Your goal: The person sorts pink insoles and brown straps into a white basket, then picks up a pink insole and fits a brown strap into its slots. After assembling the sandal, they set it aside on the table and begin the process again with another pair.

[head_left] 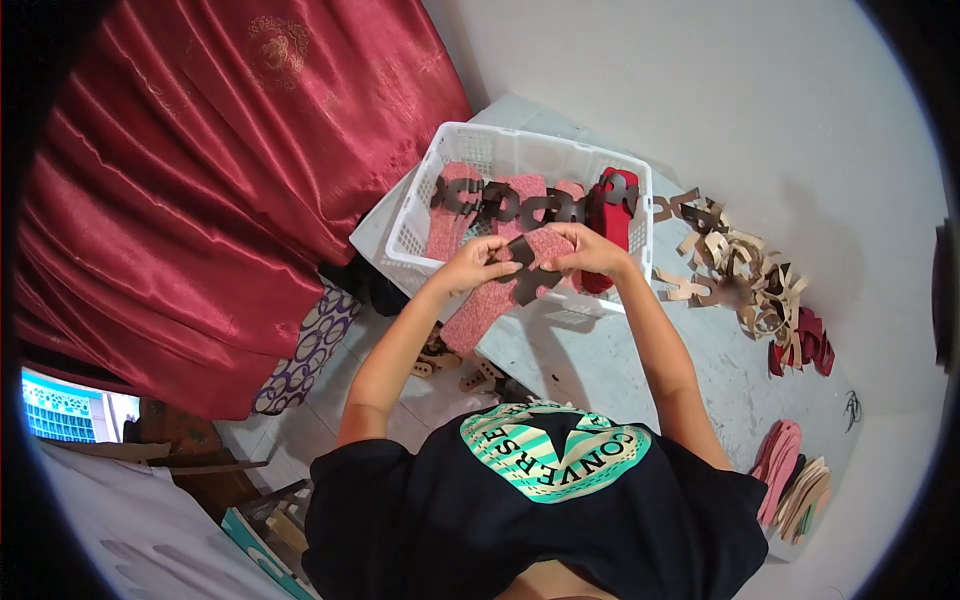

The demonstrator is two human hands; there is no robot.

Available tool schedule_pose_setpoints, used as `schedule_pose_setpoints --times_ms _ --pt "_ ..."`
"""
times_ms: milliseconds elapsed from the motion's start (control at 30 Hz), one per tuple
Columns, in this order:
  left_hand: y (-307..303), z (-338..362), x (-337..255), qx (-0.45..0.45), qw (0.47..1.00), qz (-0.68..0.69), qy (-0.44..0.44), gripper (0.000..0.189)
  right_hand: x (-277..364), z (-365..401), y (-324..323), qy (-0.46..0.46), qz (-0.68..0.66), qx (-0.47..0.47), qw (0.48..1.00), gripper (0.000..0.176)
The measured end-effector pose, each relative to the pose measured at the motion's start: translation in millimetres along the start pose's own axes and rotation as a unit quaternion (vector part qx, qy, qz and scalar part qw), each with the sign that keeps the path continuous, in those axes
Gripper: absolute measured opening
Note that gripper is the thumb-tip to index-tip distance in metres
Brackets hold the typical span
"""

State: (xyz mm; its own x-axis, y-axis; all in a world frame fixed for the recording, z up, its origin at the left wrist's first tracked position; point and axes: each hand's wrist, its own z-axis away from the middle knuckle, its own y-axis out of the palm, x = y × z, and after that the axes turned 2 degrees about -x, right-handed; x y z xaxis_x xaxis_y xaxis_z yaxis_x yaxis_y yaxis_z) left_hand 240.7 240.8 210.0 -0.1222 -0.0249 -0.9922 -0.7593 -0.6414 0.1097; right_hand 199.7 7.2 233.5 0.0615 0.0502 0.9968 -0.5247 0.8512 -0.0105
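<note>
Over the near edge of a white plastic basket (575,312), both hands hold one sandal (484,312) with a pink speckled sole and a dark brown crossed strap. My left hand (472,268) pinches the strap between thumb and fingers on the left side. On the other side, my right hand (592,250) is closed on the strap and sole near the upper end. The sole slants down to the left. Inside the basket lie several pink sandals (447,235) with dark straps, and a red sandal (607,220) rests at its right end.
The basket stands on a pale table (620,365). Loose beige and brown straps (745,265) are heaped along the wall, with red pieces (805,342) beside them. Pink soles (776,455) are stacked at lower right. A red curtain (230,180) hangs at left.
</note>
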Motion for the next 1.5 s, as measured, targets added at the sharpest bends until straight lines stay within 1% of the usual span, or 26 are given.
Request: schedule_pose_setpoints --times_ms 33,100,167,200,233,333,433,533,600,700,733,833,867,967,1033,1100,1133,1167,1233,1267,1300,1333,1367,1400,1467,1500 --pt "-12 -7 -1 0.001 1.000 -0.002 0.002 0.024 6 -8 -7 0.024 0.029 0.005 0.999 0.035" --pt "-31 -20 -8 0.008 0.999 -0.021 0.027 0.023 11 -32 -14 -0.038 0.029 0.015 0.999 0.034" --pt "-43 -28 -18 -0.013 1.000 -0.016 0.021 0.021 29 -43 -20 0.014 0.022 0.002 1.000 0.035" --pt "-49 -32 -25 -0.030 0.999 -0.016 0.012 0.021 35 -53 -24 -0.010 0.020 0.013 1.000 0.037" --pt "-56 -37 -31 -0.046 0.999 -0.016 0.003 0.022 33 -65 -32 0.006 0.041 0.001 0.999 0.038" --pt "-86 -54 -41 -0.043 0.997 -0.051 0.036 0.025 46 -98 -44 -0.009 0.038 0.019 0.999 0.036" --pt "-111 -65 -52 -0.046 0.995 -0.078 0.036 0.026 58 -129 -52 -0.056 0.099 0.041 0.993 0.036" --pt "-139 -76 -58 -0.054 0.993 -0.102 0.022 0.028 54 -162 -61 -0.044 0.108 0.024 0.993 0.036" --pt "-157 -83 -58 -0.058 0.992 -0.111 0.018 0.029 54 -180 -66 0.010 0.101 0.017 0.995 0.037" --pt "-176 -91 -49 -0.045 0.988 -0.146 0.018 0.030 55 -199 -66 0.035 0.119 0.036 0.992 0.039" --pt "-182 -92 -42 -0.051 0.987 -0.154 0.010 0.030 50 -205 -67 0.034 0.121 0.036 0.991 0.039" --pt "-204 -97 -17 -0.010 0.985 -0.173 0.004 0.029 30 -220 -63 0.054 0.117 0.042 0.991 0.040" --pt "-211 -97 -6 -0.006 0.990 -0.140 -0.022 0.030 23 -224 -60 0.064 0.100 0.053 0.991 0.041" --pt "-217 -94 6 0.014 0.984 -0.173 -0.052 0.031 -12 -241 -53 0.086 0.089 0.070 0.990 0.042" --pt "-219 -93 7 0.018 0.984 -0.170 -0.049 0.031 -21 -246 -48 0.099 0.095 0.076 0.988 0.043" --pt "-220 -91 6 0.015 0.948 -0.315 -0.042 0.033 -31 -248 -44 0.090 0.064 0.053 0.992 0.045" --pt "-219 -89 3 0.003 0.911 -0.410 -0.040 0.040 -34 -252 -43 0.091 0.075 0.052 0.992 0.047" --pt "-219 -90 4 0.002 0.912 -0.409 -0.040 0.040 -38 -254 -43 0.091 0.076 0.053 0.992 0.047" --pt "-219 -92 10 -0.023 0.831 -0.554 -0.049 0.045 -43 -257 -43 0.091 0.063 0.039 0.993 0.050" --pt "-220 -94 13 -0.022 0.830 -0.555 -0.052 0.043 -45 -259 -43 0.092 0.064 0.040 0.993 0.050" --pt "-221 -95 19 -0.024 0.831 -0.554 -0.052 0.043 -47 -263 -43 0.068 0.120 0.041 0.990 0.052" --pt "-220 -96 24 -0.042 0.801 -0.597 -0.020 0.044 -50 -265 -43 0.044 0.176 0.042 0.982 0.054" --pt "-219 -97 31 -0.059 0.769 -0.636 0.012 0.044 -54 -266 -45 0.046 0.177 0.043 0.982 0.054" --pt "-217 -98 36 -0.061 0.770 -0.635 0.011 0.044 -55 -265 -44 0.062 0.199 0.024 0.978 0.054" --pt "-211 -99 44 -0.105 0.720 -0.686 0.030 0.045 -57 -266 -41 0.079 0.219 0.009 0.972 0.054" --pt "-206 -98 43 -0.107 0.720 -0.685 0.029 0.045 -64 -268 -41 0.079 0.220 0.001 0.972 0.054"
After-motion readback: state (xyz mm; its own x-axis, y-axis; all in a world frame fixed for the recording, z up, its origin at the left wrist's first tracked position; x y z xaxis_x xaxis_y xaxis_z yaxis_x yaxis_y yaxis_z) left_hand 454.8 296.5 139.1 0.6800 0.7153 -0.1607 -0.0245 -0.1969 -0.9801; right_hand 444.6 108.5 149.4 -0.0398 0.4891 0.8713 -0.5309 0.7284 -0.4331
